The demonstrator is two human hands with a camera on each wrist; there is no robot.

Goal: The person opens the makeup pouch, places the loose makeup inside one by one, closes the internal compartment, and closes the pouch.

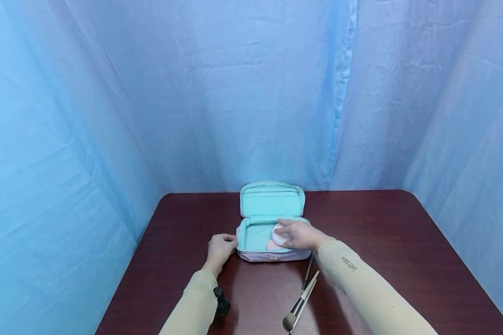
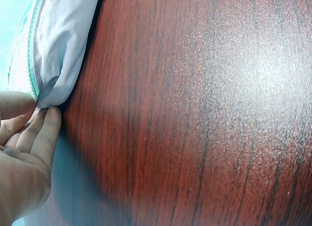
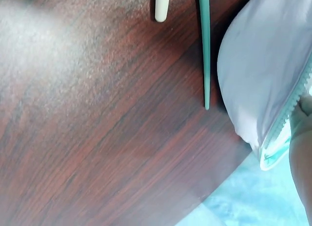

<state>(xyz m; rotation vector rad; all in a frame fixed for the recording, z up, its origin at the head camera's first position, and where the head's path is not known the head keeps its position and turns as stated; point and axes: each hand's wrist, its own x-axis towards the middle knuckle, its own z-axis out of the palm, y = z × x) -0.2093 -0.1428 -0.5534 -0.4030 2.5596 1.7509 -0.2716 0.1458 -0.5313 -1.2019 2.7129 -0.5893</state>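
An unzipped cosmetic bag [image 1: 260, 256], pale lilac outside and mint green inside, lies with its lid folded back. My left hand [image 1: 220, 251] pinches the bag's left side between thumb and fingers; in the left wrist view the fabric [image 2: 68, 45] puckers at the fingertips. Over the right half of the bag, my right hand [image 1: 299, 234] grips a white round case [image 1: 278, 237]. A flat pink piece [image 1: 272, 245] lies in the bag beside that case. Most of the right hand is outside the right wrist view, where only part of it shows beyond the zipper [image 3: 287, 109].
Several makeup brushes lie in front of the bag, among them a brush with a fluffy head [image 1: 290, 321] and one with a thin green handle [image 3: 205, 50]. The dark wooden table [image 1: 184, 218] is bordered by blue curtains [image 1: 234, 116] at the back and sides.
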